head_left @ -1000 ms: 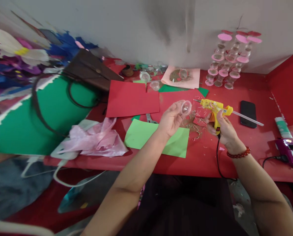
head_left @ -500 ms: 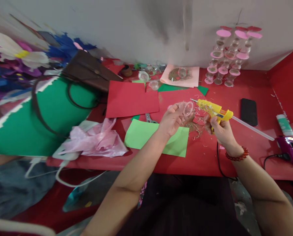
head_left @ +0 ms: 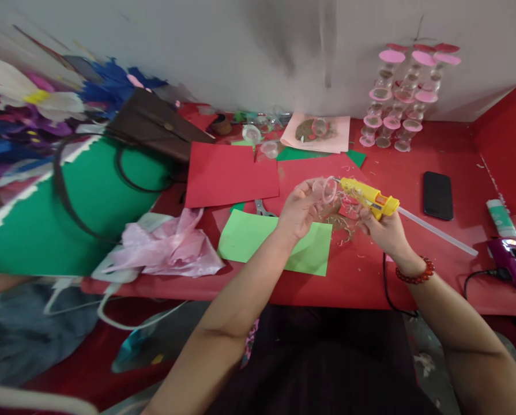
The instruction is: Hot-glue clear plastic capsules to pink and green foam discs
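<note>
My left hand (head_left: 300,211) pinches a small clear plastic cup (head_left: 328,189) above the red table (head_left: 413,276), its mouth turned to the right. My right hand (head_left: 384,229) grips a yellow hot glue gun (head_left: 370,197) by the handle. The gun's nozzle points left and touches the cup's rim. A clear glue stick (head_left: 434,231) juts from the back of the gun. Its black cord (head_left: 385,282) drops over the table's front edge. A red bead bracelet (head_left: 414,272) circles my right wrist.
A light green sheet (head_left: 249,239), red paper (head_left: 232,173), scissors (head_left: 263,208) and paper shreds lie around my hands. A black phone (head_left: 438,195), a glue tube (head_left: 498,218) and a purple device (head_left: 512,262) sit right. Stacked pink-lidded cups (head_left: 396,98) stand at the wall. A pink bag (head_left: 166,245) and brown purse (head_left: 154,124) lie left.
My right hand lifted the glue gun off the table and swung its nozzle left until it met the cup. My left hand kept the cup nearly still.
</note>
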{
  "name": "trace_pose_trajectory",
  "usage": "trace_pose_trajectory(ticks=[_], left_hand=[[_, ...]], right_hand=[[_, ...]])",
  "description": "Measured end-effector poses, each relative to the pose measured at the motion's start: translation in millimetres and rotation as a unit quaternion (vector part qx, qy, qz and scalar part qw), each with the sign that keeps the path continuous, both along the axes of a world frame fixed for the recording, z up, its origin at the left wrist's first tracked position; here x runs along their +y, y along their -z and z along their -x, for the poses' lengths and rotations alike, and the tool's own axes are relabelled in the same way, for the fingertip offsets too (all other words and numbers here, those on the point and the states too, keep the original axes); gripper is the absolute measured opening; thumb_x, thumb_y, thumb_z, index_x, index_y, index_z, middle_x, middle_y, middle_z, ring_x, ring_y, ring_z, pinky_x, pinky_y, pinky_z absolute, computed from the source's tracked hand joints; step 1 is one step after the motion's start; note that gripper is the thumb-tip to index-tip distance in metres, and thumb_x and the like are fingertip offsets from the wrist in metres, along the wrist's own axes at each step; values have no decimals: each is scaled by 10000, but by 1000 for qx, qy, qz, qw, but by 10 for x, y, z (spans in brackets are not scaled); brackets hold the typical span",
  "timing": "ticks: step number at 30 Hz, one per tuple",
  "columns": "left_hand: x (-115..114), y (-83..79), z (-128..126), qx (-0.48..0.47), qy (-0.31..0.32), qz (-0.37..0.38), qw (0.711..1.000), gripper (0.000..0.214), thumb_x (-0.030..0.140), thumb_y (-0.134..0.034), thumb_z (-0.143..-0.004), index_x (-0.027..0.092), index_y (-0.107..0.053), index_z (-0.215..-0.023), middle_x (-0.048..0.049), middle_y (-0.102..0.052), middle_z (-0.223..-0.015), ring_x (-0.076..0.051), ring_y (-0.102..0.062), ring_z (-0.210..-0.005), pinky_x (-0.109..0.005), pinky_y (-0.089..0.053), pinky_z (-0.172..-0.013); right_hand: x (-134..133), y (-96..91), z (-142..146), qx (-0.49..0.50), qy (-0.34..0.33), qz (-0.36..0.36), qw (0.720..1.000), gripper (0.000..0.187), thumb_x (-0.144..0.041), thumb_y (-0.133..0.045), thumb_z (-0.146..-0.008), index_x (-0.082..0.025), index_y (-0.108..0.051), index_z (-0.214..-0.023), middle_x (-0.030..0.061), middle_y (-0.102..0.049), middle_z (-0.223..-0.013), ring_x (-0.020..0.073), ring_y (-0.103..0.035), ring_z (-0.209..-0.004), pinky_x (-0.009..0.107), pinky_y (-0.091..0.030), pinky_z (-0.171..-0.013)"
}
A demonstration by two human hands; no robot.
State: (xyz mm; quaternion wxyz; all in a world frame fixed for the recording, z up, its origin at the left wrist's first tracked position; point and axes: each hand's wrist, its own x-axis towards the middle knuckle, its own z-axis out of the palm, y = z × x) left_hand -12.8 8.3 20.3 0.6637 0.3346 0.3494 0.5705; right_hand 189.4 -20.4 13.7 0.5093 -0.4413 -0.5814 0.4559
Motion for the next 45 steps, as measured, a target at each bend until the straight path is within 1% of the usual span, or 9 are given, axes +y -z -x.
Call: trace_pose_trajectory(ticks=[4,7,15,18,23,28,34,39,45], left_hand=[[-9,17,-9,11,-45,-22,999,422,356,-998,-658,217,-719,-942,16,-747,-930,-112,-704,-825,-234,-570,-773],[-10,4,-9,12,-51,-26,998,372,320,-985,-673,226,-736,-933,26,-748,-916,-103,-687,-780,-230,-576,-757],[15,-86,-17,-88,-1,92,992,224,378,-791,-923,161,-741,-908,-43,-794,-894,-140,-760,-803,-266,-648,-781],[-6,-82,-27,-92,21,97,991,186,331,-810,-897,161,-758,-954,-44,-801,-909,-170,-779,-850,-332,-664,-881],[-12,-77,-29,-92,-41,126,987,148,240,-846,-837,159,-754,-920,-56,-813,-952,-190,-793,-935,-343,-662,-951],[-21,-86,-41,-91,11,121,988,183,264,-829,-859,143,-755,-974,-65,-805,-910,-204,-806,-904,-375,-671,-956],[-20,-104,-60,-106,-32,128,986,109,238,-764,-919,130,-765,-909,-81,-820,-921,-191,-805,-903,-351,-661,-976],[-12,-132,-58,-105,-9,146,984,161,267,-707,-965,119,-765,-936,-81,-817,-893,-186,-803,-843,-361,-678,-939],[18,-78,-33,-131,-43,110,984,152,256,-817,-868,154,-754,-961,-63,-825,-952,-197,-805,-950,-357,-651,-1005]], right_hand=[[12,-29,-11,-54,8,-27,998,401,-597,-728,-893,-219,-647,-784,-38,-509,-598,107,-468,-539,256,-408,-481],[2,-58,-38,-85,18,-45,995,375,-537,-719,-917,-229,-607,-734,-43,-468,-567,106,-443,-531,258,-377,-473],[-85,-76,34,13,-36,-13,999,605,-827,-653,-850,-231,-579,-769,-54,-493,-577,78,-427,-456,252,-359,-429],[-58,-104,47,18,-39,-4,999,606,-833,-673,-829,-234,-584,-803,-59,-503,-569,75,-425,-438,247,-343,-410],[-3,-162,-14,43,81,8,996,584,-802,-688,-845,-238,-558,-764,-68,-472,-577,63,-411,-421,238,-309,-387],[-27,-170,21,65,-30,36,997,636,-853,-719,-763,-230,-598,-799,-46,-565,-659,53,-429,-422,237,-325,-384],[17,-183,-6,83,83,62,991,644,-861,-705,-769,-238,-548,-725,-70,-465,-547,65,-411,-418,229,-306,-385],[-22,-218,17,69,-14,93,993,661,-874,-728,-729,-224,-611,-756,-61,-515,-563,63,-427,-420,233,-322,-401],[36,-207,-33,129,31,155,979,674,-885,-716,-735,-228,-568,-746,-52,-535,-593,52,-392,-410,232,-249,-387]])
